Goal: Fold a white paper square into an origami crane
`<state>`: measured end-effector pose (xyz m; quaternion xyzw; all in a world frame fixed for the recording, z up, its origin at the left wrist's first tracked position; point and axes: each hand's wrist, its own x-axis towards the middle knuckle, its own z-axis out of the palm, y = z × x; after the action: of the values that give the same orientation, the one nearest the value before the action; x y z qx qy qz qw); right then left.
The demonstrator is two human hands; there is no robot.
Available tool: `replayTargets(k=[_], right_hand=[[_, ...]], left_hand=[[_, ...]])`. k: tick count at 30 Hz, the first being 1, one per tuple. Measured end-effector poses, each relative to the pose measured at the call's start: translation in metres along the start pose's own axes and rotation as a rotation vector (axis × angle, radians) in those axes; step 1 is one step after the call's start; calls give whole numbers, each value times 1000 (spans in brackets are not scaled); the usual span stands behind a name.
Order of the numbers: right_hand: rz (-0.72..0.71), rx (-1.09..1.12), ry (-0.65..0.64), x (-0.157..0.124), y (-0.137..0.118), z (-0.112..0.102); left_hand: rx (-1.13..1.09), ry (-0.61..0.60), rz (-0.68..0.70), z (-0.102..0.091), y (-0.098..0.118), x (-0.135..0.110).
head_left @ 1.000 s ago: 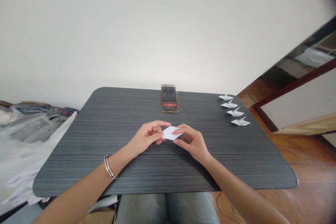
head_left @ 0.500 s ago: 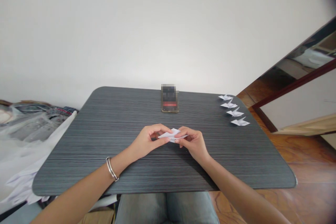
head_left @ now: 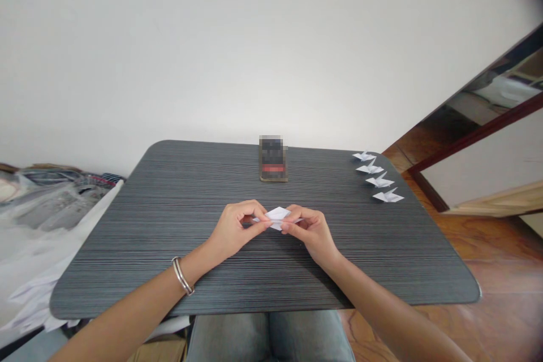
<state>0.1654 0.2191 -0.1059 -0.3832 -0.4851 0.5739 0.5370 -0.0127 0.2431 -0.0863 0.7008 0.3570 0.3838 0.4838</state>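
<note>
A small folded piece of white paper, an origami piece (head_left: 278, 214), is held just above the front middle of the table. My left hand (head_left: 237, 229) pinches its left side between thumb and fingers. On the other side, my right hand (head_left: 311, 229) pinches it the same way. The paper's middle shows as a diamond between my fingertips, and thin points stick out on both sides. Several finished paper cranes (head_left: 388, 196) stand in a slanting row at the table's right, apart from my hands.
The dark wood-grain table (head_left: 169, 181) stands against a white wall. A phone-like device (head_left: 274, 161), partly blurred out, stands upright at the back middle. Plastic-wrapped clothes (head_left: 55, 201) lie left of the table. To the right are a wooden floor (head_left: 500, 266) and a mirror-like panel.
My left hand has shifted slightly left and its fingertips have closed on the paper's left side. The paper's middle shows wider now. My right hand has hardly moved.
</note>
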Motion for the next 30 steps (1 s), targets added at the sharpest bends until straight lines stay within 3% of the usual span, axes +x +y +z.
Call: replayTargets(k=[10, 16, 21, 30], right_hand=[[159, 48, -15, 0, 2, -3], [142, 12, 17, 1, -1, -2], [116, 0, -52, -1, -2, -1], [72, -39, -62, -2, -1, -1]], left_hand=[[-37, -15, -52, 1, -2, 2], [-64, -53, -99, -1, -2, 4], [-215, -73, -194, 0, -4, 5], [-273, -61, -187, 2, -3, 5]])
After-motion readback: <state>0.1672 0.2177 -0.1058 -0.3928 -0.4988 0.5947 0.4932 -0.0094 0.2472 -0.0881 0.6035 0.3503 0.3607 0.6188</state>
